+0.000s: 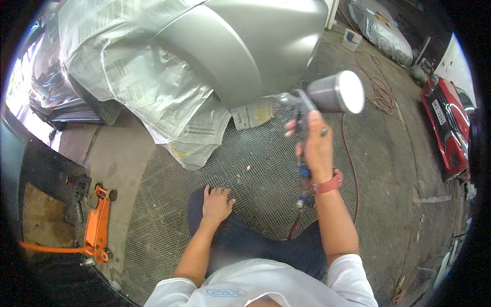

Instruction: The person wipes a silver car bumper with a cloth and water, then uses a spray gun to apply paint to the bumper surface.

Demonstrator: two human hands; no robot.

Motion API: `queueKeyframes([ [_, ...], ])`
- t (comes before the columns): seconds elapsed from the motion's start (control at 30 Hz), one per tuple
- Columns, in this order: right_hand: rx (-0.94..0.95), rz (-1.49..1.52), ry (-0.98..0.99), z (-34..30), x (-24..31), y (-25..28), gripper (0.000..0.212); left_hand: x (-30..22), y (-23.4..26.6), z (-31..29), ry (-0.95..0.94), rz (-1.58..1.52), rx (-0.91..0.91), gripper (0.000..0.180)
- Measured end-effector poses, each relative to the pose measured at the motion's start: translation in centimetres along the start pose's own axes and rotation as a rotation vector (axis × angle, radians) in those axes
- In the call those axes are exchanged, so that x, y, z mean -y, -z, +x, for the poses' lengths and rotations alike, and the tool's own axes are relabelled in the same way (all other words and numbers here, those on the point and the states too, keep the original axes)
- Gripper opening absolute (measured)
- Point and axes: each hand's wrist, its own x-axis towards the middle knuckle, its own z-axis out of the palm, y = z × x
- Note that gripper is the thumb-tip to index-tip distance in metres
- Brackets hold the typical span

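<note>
In my right hand (pixel 318 143) is a paint spray gun (pixel 306 105), its fingers wrapped round the handle. A grey cup with a white top (pixel 335 92) sits on the gun, tilted to the right. The nozzle end points left, toward a silver car body panel (pixel 230 43) with a curved wheel arch, and stays apart from it. Newspaper sheets (pixel 174 110) cover the wheel area and the parts left of the panel. My left hand (pixel 217 204) rests on my bent knee, fingers spread, holding nothing.
A red air hose (pixel 349 148) runs over the patterned floor and lies coiled at the far right. An orange floor jack (pixel 97 225) stands at the left. A white bucket (pixel 351 39), a covered car (pixel 381 30) and a red bumper (pixel 444 125) are on the right.
</note>
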Motion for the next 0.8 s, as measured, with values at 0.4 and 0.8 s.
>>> queueKeyframes([
  [0.4, -0.511, -0.094, 0.056, 6.4, -5.3, 11.1, 0.064, 0.8, 0.4, -1.2, 0.009, -0.031, -0.084, 0.050],
  [0.8, 0.011, 0.104, 0.121, -3.9, -6.0, -3.8, 0.049, 0.8, 0.1, -1.3, -0.011, 0.006, -0.110, 0.050],
])
